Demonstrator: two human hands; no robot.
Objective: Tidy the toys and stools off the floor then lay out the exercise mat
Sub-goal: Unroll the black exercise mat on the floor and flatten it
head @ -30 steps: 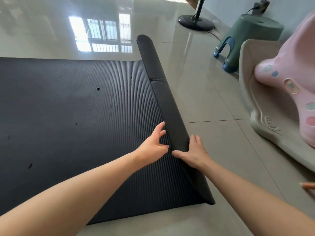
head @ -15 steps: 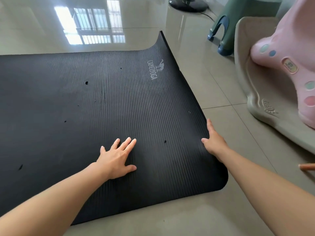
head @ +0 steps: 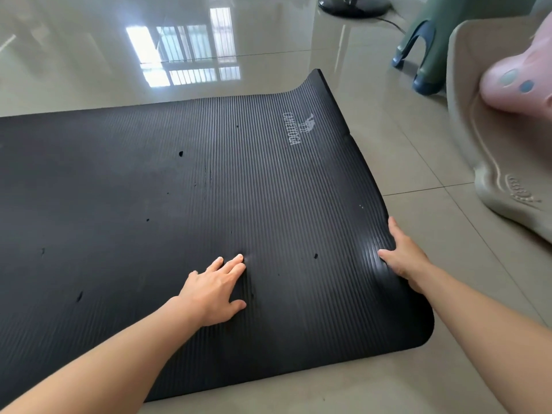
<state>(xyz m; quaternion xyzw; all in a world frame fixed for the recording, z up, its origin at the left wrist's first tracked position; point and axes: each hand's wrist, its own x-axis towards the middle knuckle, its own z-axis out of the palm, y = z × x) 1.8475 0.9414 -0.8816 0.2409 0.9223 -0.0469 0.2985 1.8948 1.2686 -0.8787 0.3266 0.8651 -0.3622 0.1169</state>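
The left hand [head: 216, 289] lay flat on the exercise mat [head: 149, 219], fingers straight and close together, pressing the ribbed foam and holding nothing. The mat, the largest item, spread far to the left of this hand and away from it across the tiled floor [head: 403, 162]. The right hand [head: 403, 258], to the right of the left one, gripped the mat's short end, thumb on top and fingers curled over the edge. That end stood slightly raised, and the far corner [head: 321, 82], well beyond the right hand, curled upward. The step in hand appeared to be flattening this end. To do it well, the left palm should anchor the mat while the right hand draws the edge outward and down, then presses along it toward the curled corner. Right of the right hand stood a beige and pink ride-on toy [head: 490, 150], beyond it a green stool [head: 430, 46], then a fan base [head: 355, 6].
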